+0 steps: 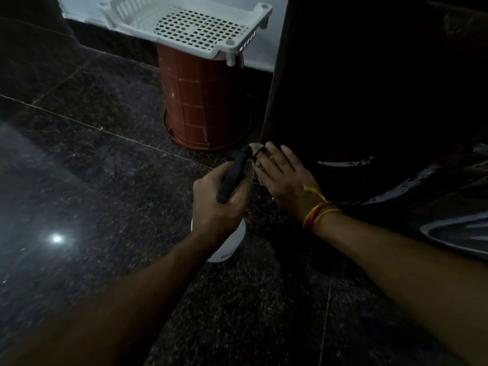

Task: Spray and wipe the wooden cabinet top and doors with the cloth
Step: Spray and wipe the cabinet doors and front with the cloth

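Observation:
The dark wooden cabinet (343, 88) stands at the right, its door face almost black in the dim light. My right hand (284, 174) presses a pale cloth (254, 150) flat against the cabinet's lower left corner, near the floor. My left hand (219, 204) grips a spray bottle just left of it: the black trigger head (233, 178) points toward the cloth and the white body (227, 247) shows below my wrist. A wet streak (346, 163) glistens low on the cabinet.
An upturned red-brown plastic bucket (203, 101) stands close to the cabinet's left edge with a white perforated crate (184, 25) on top. Polished dark granite floor (92, 180) spreads to the left and front. A grey-and-white striped fabric (456, 233) shows at the right edge.

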Demonstrator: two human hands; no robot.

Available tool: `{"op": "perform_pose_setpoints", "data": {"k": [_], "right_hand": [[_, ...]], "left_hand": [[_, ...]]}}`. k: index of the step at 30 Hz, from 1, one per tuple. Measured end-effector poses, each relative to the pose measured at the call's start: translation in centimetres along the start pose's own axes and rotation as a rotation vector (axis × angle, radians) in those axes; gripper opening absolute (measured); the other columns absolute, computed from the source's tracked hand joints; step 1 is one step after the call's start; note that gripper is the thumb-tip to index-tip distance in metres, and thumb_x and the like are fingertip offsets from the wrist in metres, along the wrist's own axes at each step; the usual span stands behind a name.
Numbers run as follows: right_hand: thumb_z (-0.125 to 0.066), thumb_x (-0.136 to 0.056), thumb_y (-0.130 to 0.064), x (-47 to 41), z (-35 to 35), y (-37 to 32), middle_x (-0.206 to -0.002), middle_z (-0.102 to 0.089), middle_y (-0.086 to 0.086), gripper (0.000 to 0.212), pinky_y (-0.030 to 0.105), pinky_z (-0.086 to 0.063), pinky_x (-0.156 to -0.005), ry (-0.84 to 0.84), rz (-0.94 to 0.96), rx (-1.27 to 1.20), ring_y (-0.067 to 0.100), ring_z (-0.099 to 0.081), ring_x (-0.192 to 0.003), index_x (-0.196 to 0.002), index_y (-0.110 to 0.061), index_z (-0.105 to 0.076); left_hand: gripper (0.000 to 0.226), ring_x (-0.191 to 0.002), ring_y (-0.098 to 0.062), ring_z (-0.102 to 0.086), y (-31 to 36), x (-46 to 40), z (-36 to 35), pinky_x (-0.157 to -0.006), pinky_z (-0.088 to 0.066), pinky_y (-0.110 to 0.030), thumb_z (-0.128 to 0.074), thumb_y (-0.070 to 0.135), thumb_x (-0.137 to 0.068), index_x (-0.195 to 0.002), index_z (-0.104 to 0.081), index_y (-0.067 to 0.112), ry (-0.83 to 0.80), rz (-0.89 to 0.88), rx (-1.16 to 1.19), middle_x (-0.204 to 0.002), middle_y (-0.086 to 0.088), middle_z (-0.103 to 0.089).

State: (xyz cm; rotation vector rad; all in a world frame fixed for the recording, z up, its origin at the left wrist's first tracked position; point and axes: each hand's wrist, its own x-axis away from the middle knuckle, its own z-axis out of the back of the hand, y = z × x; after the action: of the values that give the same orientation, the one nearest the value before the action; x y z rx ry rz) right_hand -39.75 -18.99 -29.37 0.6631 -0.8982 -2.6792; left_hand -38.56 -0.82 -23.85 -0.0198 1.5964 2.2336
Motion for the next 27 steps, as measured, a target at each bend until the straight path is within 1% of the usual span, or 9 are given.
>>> {"op": "perform_pose_setpoints", "data": {"k": [2,7,10,13,15,17,21,26,27], "right_hand": [[-0.045,-0.092,-0.028,0.4,-0.6,-0.9,-0.145,-0.045,0.006,0.044,0.045,-0.023,-0.115,-0.082,0.094,0.019,0.031,-0.037,-0.137,-0.134,-0.017,-0.052],[-0.025,-0.100,-0.028,1.6,-2.9,-3.8,-0.160,0.004,0.008,0.054,0.051,0.019,-0.109,-0.476,0.290,0.113,0.034,0.011,-0.146,-0.150,-0.011,-0.016],[-0.024,-0.099,-0.030,1.5,-3.0,-3.7,-0.160,0.007,0.008,0.055,0.053,0.024,-0.106,-0.524,0.307,0.173,0.034,0.014,-0.145,-0.151,-0.012,-0.013],[-0.030,-0.099,-0.027,3.1,-2.5,-2.2,-0.159,-0.012,0.006,0.049,0.051,0.011,-0.112,-0.430,0.277,0.109,0.031,-0.004,-0.147,-0.146,-0.014,-0.029],[-0.047,-0.093,-0.030,5.1,-1.7,-0.8,-0.150,-0.037,-0.001,0.043,0.045,-0.014,-0.116,-0.350,0.264,0.062,0.024,-0.029,-0.142,-0.134,-0.021,-0.052],[-0.061,-0.085,-0.033,7.6,-1.3,0.8,-0.142,-0.049,-0.007,0.038,0.039,-0.030,-0.113,-0.320,0.263,0.028,0.019,-0.042,-0.135,-0.122,-0.025,-0.063],[-0.043,-0.095,-0.025,10.6,-1.4,2.5,-0.156,-0.026,0.000,0.046,0.048,-0.006,-0.115,-0.463,0.279,0.101,0.025,-0.018,-0.145,-0.141,-0.019,-0.042],[-0.052,-0.091,-0.032,10.7,-0.7,2.7,-0.150,-0.037,-0.007,0.044,0.043,-0.021,-0.115,-0.438,0.270,0.095,0.021,-0.029,-0.141,-0.134,-0.026,-0.051],[-0.053,-0.091,-0.030,11.3,-1.0,3.0,-0.152,-0.034,-0.005,0.045,0.044,-0.017,-0.116,-0.429,0.263,0.108,0.022,-0.025,-0.143,-0.136,-0.025,-0.050]], "left_hand": [[0.022,-0.052,-0.041,-0.052,-0.1,0.0,0.0,-0.051,-0.044,-0.053,-0.057,0.023,-0.086,-0.074,-0.059,0.004,-0.006,0.010,0.007,-0.057,-0.018,-0.054],[0.021,-0.051,-0.042,-0.052,-0.3,0.1,0.1,-0.050,-0.045,-0.054,-0.055,0.023,-0.084,-0.075,-0.059,0.003,-0.006,0.022,0.001,-0.059,-0.018,-0.054],[0.020,-0.052,-0.042,-0.052,-0.2,0.2,0.1,-0.050,-0.045,-0.054,-0.055,0.021,-0.083,-0.075,-0.058,0.003,-0.015,0.021,0.008,-0.059,-0.018,-0.053],[0.021,-0.053,-0.042,-0.052,0.0,0.3,0.1,-0.052,-0.045,-0.055,-0.054,0.023,-0.083,-0.075,-0.059,0.003,-0.018,0.024,0.016,-0.058,-0.018,-0.053],[0.025,-0.053,-0.042,-0.051,0.2,0.4,0.1,-0.052,-0.045,-0.055,-0.055,0.025,-0.084,-0.075,-0.058,0.002,-0.018,0.025,0.034,-0.058,-0.018,-0.052],[0.026,-0.052,-0.043,-0.050,0.4,0.4,-0.1,-0.051,-0.044,-0.055,-0.055,0.025,-0.085,-0.076,-0.058,0.001,-0.024,0.020,0.051,-0.058,-0.020,-0.050],[0.021,-0.050,-0.044,-0.049,0.7,0.4,-0.8,-0.048,-0.044,-0.054,-0.054,0.020,-0.085,-0.077,-0.057,0.000,-0.045,0.014,0.065,-0.058,-0.022,-0.049],[0.023,-0.050,-0.043,-0.050,1.3,0.7,-1.2,-0.046,-0.042,-0.053,-0.053,0.021,-0.083,-0.075,-0.057,-0.001,-0.068,0.008,0.047,-0.057,-0.020,-0.050],[0.023,-0.050,-0.043,-0.050,1.5,0.7,-1.2,-0.046,-0.041,-0.053,-0.053,0.020,-0.083,-0.074,-0.056,-0.001,-0.073,0.004,0.050,-0.057,-0.020,-0.050]]}}
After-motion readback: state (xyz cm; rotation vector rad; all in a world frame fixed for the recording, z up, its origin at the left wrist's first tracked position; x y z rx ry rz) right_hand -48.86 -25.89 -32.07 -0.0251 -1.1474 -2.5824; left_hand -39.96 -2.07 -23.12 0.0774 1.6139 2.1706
